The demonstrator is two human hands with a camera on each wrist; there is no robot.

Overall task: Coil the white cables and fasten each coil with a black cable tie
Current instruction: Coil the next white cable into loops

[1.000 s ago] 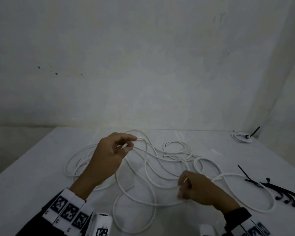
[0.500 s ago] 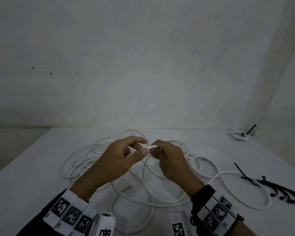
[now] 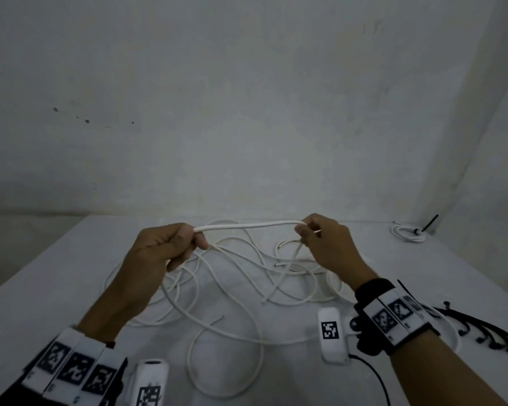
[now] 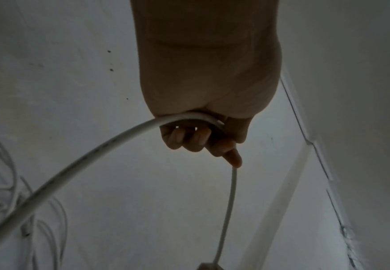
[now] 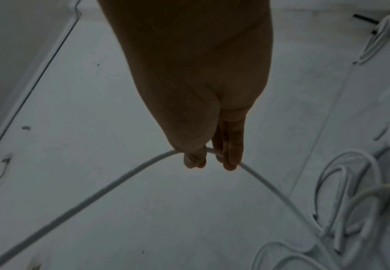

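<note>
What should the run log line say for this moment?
left hand: grips cable | right hand: pinches cable | loose cables: on table | cable ties: untouched

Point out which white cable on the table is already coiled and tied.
The small coil at the table's far right corner: wound into tight loops with a black cable tie sticking up from it. The other white cables sprawl loose in the middle, one stretched between both hands.

Bare left hand [image 3: 159,253] and bare right hand [image 3: 329,247], forearms uncovered. White segmented band with black square-pattern markers [image 3: 74,367] on left wrist, over dark sleeve edge. Black strap carrying similar white marker panels [image 3: 393,317] on right wrist. White rounded camera pod with one marker [image 3: 332,335] beside each band; thin black cable [image 3: 376,376] trailing from right pod.
</note>
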